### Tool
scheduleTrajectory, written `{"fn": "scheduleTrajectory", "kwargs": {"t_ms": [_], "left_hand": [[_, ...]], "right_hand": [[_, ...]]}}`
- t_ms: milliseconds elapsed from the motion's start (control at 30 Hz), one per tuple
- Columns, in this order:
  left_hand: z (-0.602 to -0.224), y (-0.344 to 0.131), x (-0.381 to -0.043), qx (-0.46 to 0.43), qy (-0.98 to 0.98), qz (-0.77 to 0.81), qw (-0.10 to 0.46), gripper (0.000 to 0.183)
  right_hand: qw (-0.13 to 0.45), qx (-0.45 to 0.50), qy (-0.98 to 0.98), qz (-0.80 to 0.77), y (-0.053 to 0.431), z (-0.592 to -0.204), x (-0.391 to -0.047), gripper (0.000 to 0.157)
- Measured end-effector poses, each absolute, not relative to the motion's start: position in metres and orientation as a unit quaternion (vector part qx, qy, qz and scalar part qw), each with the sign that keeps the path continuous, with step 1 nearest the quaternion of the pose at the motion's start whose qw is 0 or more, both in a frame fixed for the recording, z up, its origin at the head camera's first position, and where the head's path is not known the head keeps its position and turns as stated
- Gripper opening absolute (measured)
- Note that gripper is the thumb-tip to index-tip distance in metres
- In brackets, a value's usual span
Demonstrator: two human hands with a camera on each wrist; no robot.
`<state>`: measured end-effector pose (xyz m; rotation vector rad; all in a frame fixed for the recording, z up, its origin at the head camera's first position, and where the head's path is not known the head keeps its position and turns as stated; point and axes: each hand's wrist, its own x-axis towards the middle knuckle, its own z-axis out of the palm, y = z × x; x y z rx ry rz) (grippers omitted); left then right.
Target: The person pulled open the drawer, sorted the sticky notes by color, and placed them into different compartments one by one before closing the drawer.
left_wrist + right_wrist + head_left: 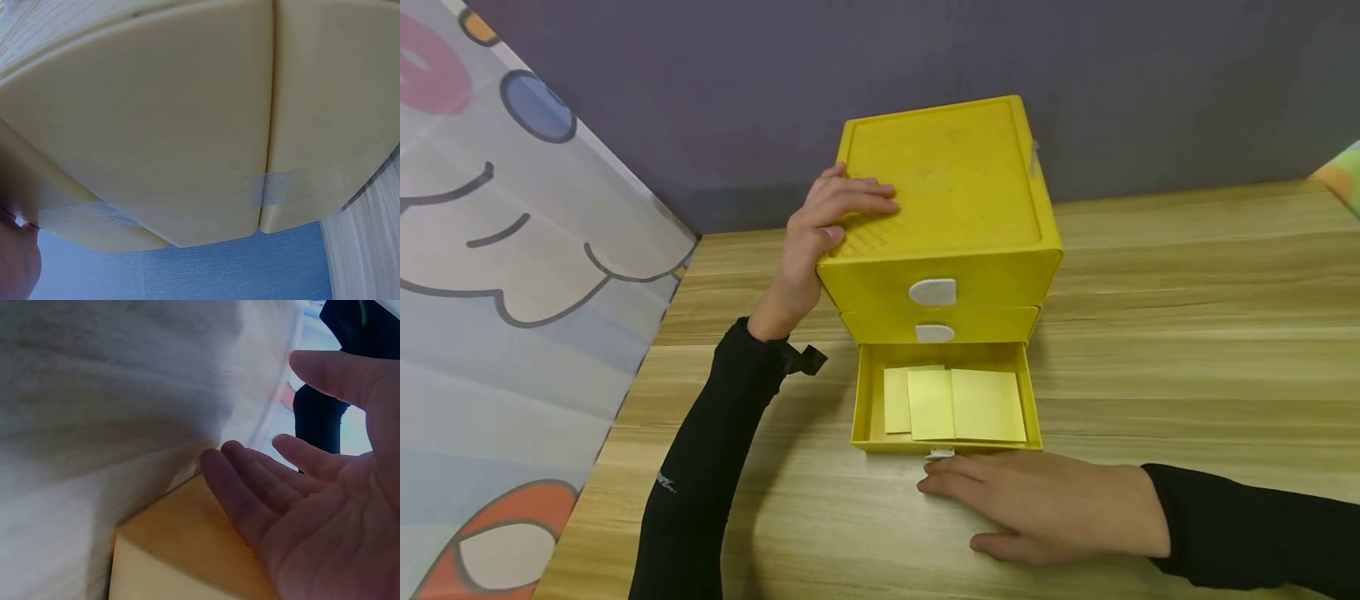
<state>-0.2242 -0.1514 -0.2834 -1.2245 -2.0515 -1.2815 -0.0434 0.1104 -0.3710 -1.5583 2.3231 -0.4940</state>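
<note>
A yellow drawer cabinet [951,179] stands against the wall, with its bottom drawer [868,392] pulled out. Pale yellow paper squares [985,404], resembling sticky notes, lie partly overlapping inside it. My left hand [827,217] rests on the cabinet's top left edge, fingers spread over the top. The left wrist view shows the cabinet's side [156,125] close up, with clear tape across it. At the drawer's front, beside its white handle [940,455], is my right hand [1037,504], fingers extended. In the right wrist view its fingers [240,487] lie against the yellow drawer front [187,531].
Two closed drawers with white handles [934,292] sit above the pulled-out one. Beneath everything is a wood-grain table [1187,333]. A dark grey wall [737,108] rises behind, and a cartoon-printed sheet [512,375] borders the left side.
</note>
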Motion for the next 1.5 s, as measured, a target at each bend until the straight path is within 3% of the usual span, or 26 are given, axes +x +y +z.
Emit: {"fn": "scheduleTrajectory", "kwargs": {"t_ms": [233, 500, 1100, 1500], "left_hand": [[-0.282, -0.150, -0.224, -0.442, -0.737, -0.462, 0.217, 0.058], [-0.281, -0.151, -0.225, -0.442, -0.740, -0.460, 0.215, 0.058], [-0.279, -0.149, -0.222, -0.444, -0.737, -0.461, 0.217, 0.058], [-0.283, -0.153, -0.220, -0.432, -0.751, -0.460, 0.195, 0.057]], "right_hand": [[0.100, -0.549, 0.815, -0.155, 0.108, -0.373, -0.046, 0.060], [0.116, -0.518, 0.831, -0.166, 0.103, -0.369, -0.062, 0.055], [0.004, -0.498, 0.851, -0.166, 0.104, -0.381, -0.119, 0.042], [0.027, -0.486, 0.858, -0.164, 0.110, -0.381, -0.115, 0.042]]}}
